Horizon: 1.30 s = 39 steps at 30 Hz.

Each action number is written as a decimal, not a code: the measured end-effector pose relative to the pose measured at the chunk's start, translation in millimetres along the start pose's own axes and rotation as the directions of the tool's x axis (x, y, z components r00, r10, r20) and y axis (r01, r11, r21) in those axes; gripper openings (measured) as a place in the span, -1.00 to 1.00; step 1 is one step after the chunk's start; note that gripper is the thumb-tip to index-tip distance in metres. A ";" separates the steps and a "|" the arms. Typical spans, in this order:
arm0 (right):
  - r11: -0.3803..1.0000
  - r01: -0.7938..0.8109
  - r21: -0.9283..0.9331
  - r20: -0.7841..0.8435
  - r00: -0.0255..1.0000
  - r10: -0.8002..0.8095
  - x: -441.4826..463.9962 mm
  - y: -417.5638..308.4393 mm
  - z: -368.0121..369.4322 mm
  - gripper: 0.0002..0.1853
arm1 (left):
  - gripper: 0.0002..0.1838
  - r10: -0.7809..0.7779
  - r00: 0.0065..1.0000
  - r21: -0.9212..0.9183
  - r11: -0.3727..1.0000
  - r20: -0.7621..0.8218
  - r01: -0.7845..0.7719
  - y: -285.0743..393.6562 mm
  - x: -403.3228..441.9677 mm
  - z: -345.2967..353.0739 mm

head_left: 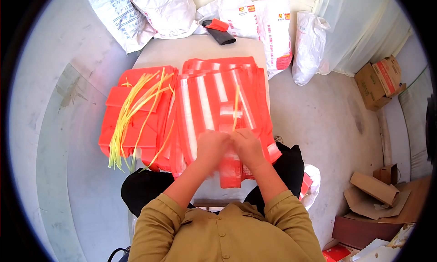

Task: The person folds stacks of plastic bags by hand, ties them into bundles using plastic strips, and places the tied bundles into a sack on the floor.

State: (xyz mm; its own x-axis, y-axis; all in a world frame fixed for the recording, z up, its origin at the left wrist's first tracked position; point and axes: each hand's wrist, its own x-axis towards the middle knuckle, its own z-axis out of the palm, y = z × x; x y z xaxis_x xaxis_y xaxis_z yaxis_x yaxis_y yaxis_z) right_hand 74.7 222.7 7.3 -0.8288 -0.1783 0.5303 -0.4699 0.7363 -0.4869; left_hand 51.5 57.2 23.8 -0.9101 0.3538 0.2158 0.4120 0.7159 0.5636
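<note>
My left hand (212, 148) and my right hand (247, 147) meet over a narrow folded bundle of red-and-white striped plastic bags (231, 174). Both hands are closed, pinching a yellow plastic strip (236, 108) whose free end sticks up between them. My fingers hide the part of the strip near the bundle. Beneath lies a wide stack of flat red bags with white stripes (195, 105). To its left, a loose bunch of yellow strips (124, 118) is draped over a pile of folded red bags (148, 135).
The beige table top (159, 52) shows behind the stacks, with a black-and-red item (220, 32) at its far edge. Full white sacks (164, 11) stand beyond. Cardboard boxes (378, 82) sit at the right wall, and opened cartons (375, 193) lie lower right.
</note>
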 end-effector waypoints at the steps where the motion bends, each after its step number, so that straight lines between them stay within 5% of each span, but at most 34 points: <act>1: 0.999 -0.039 0.036 0.004 0.999 0.039 -0.7 0.4 -0.1 -0.74 | -0.88 -0.021 1.000 -0.027 0.999 0.014 0.021 2.8 -0.8 -1.5; 9: 0.963 -0.184 0.195 0.053 0.983 0.177 -7.8 2.9 1.7 -0.78 | -0.87 -0.029 0.999 -0.090 0.995 0.024 0.031 7.7 -7.3 -2.9; 12: 0.985 -0.117 0.127 0.037 0.993 0.113 -9.5 3.6 -0.3 -0.78 | -0.87 -0.035 0.999 -0.086 0.996 0.021 0.036 6.1 -6.9 -1.2; 15: 0.963 -0.230 0.138 0.068 0.973 0.222 -7.9 -7.4 -5.8 -0.77 | -0.87 -0.067 0.998 -0.090 0.994 0.011 0.068 5.6 -5.8 -0.5; 18: 0.420 -0.660 0.623 0.402 0.731 0.551 -4.3 -11.5 -6.7 -0.77 | -0.87 -0.103 0.995 -0.083 0.991 0.001 0.103 3.7 -4.0 2.5; 21: 0.728 -0.480 0.490 0.347 0.873 0.342 -6.7 7.4 -1.9 -0.82 | -0.86 -0.132 0.991 -0.119 0.984 0.020 0.133 1.8 -0.9 3.5; 27: 0.907 -0.273 0.321 0.234 0.951 0.203 -7.9 6.9 -8.4 -0.87 | -0.86 -0.163 0.986 -0.079 0.983 0.048 0.166 5.1 3.9 -0.8; 32: 0.926 -0.240 0.293 0.148 0.968 0.204 -20.6 7.1 -11.9 -0.88 | -0.83 0.005 0.997 0.213 0.977 -0.081 0.012 -7.0 11.7 6.9; 35: 0.943 -0.227 0.243 0.182 0.966 0.185 -34.7 15.3 -14.4 -0.86 | -0.85 -0.092 0.996 0.261 0.962 0.023 0.083 -18.9 20.3 9.0; 38: 0.842 -0.406 0.355 0.205 0.912 0.354 -45.8 13.2 -12.1 -0.78 | -0.71 0.163 0.905 0.333 0.943 -0.392 -0.025 -19.8 14.6 14.6; 39: 0.773 -0.483 0.411 0.215 0.876 0.433 -45.5 8.6 -12.8 -0.75 | -0.64 0.093 0.931 0.239 0.971 -0.352 -0.007 -19.4 10.4 14.0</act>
State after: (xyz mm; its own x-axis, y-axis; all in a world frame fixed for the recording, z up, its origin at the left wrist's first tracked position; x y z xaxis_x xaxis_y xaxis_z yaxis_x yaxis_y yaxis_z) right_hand 112.2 245.5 -12.2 -0.9943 0.0226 0.1046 -0.0878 0.3874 -0.9177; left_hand 34.6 55.4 3.9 -0.8252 0.1844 0.5338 0.4169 0.8366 0.3554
